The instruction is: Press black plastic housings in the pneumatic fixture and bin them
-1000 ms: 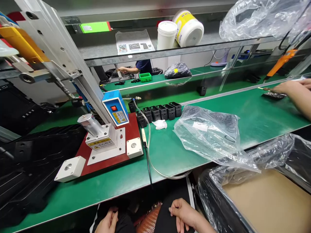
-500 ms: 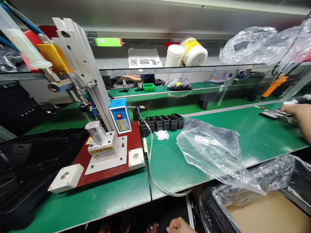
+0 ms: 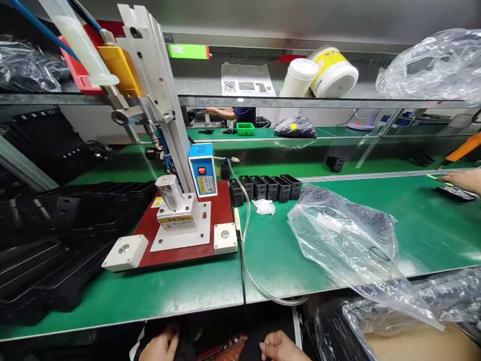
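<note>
My left hand [image 3: 161,345] rests low at the bottom edge, over dark clothing below the bench. Its fingers are curled in, with nothing visible in them. To the right, my right hand [image 3: 281,346] lies over my lap, fingers folded closed and no object showing. Neither hand touches the bench. Above them stands a press-like machine with a syringe [image 3: 88,50] and a metal fixture [image 3: 175,200] on a red base [image 3: 216,200]. A white button box [image 3: 126,252] sits at its left front, and another button box [image 3: 225,237] at its right.
Several black housings [image 3: 271,188] stand in a row beside a crumpled white tissue [image 3: 264,206]. A clear plastic bag [image 3: 345,235] lies on the green bench. Black trays [image 3: 48,250] fill the left. At far right, a co-worker's hand [image 3: 464,179] is near an orange tool [image 3: 466,148].
The view has shifted, so the bench contents sit further right. My left hand now shows more fully at the bottom edge. My right hand stays over my lap, still closed.
</note>
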Tool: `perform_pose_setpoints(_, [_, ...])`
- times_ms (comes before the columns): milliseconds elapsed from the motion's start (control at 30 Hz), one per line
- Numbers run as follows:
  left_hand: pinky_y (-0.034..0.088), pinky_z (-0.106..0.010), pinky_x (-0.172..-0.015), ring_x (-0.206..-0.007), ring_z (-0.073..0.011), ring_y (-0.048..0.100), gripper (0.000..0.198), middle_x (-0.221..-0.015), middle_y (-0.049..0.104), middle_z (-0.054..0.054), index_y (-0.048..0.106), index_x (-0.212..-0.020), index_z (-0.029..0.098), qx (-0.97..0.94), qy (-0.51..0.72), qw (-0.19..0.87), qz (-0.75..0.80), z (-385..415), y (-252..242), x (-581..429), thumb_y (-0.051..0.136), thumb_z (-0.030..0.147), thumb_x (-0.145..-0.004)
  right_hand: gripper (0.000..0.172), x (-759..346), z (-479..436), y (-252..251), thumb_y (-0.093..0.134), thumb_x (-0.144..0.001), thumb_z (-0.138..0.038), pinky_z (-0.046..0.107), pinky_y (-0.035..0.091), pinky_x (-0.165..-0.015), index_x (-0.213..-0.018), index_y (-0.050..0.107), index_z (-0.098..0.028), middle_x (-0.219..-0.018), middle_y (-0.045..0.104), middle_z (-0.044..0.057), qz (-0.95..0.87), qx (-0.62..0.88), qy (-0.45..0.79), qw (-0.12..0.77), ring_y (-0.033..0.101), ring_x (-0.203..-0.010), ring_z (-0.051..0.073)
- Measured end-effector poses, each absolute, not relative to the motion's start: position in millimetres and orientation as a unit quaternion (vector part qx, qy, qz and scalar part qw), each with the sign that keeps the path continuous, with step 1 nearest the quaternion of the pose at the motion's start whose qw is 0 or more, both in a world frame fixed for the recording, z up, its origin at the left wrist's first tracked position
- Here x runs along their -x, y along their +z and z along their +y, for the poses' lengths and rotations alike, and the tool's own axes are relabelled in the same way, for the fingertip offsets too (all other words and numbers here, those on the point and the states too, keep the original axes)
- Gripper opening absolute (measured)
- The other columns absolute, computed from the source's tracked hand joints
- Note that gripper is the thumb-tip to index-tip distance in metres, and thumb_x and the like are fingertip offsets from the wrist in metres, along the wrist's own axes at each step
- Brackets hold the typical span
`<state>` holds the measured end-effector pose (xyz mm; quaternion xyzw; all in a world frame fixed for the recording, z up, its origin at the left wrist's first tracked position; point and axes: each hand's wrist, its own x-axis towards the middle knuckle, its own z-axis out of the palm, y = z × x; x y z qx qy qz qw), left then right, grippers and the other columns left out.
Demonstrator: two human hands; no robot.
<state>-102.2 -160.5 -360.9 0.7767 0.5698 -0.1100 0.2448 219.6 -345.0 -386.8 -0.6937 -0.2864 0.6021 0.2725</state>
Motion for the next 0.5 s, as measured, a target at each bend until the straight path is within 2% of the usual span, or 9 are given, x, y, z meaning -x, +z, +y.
perform_pose_setpoints(233, [0.047, -0.033, -0.078, -0.099, -0.0285, 0.067, 0.041, -0.096, 0.073, -0.010, 0.062, -0.116, 0.021, -0.774, -0.121, 0.236, 0.575, -164, -350, 95, 0.027, 0.030, -0.096, 0.041, -217, -342, -370, 0.056, -0.081, -0.053, 0.017, 0.014, -0.037, -0.059, 0.049, -0.019, -0.032, 0.036, -0.006, -0.235, 0.699, 0.627, 0.252, 0.034, -0.027, 0.009])
perform_pose_setpoints(500, [0.046, -0.033, -0.076, -0.096, -0.0279, 0.068, 0.041, -0.096, 0.072, -0.010, 0.059, -0.119, 0.021, -0.777, -0.097, 0.245, 0.571, -162, -353, 96, 0.026, 0.028, -0.095, 0.039, -216, -341, -362, 0.056, -0.081, -0.052, 0.017, 0.014, -0.034, -0.062, 0.052, -0.018, -0.032, 0.040, -0.004, -0.220, 0.701, 0.633, 0.244, 0.032, -0.024, 0.008])
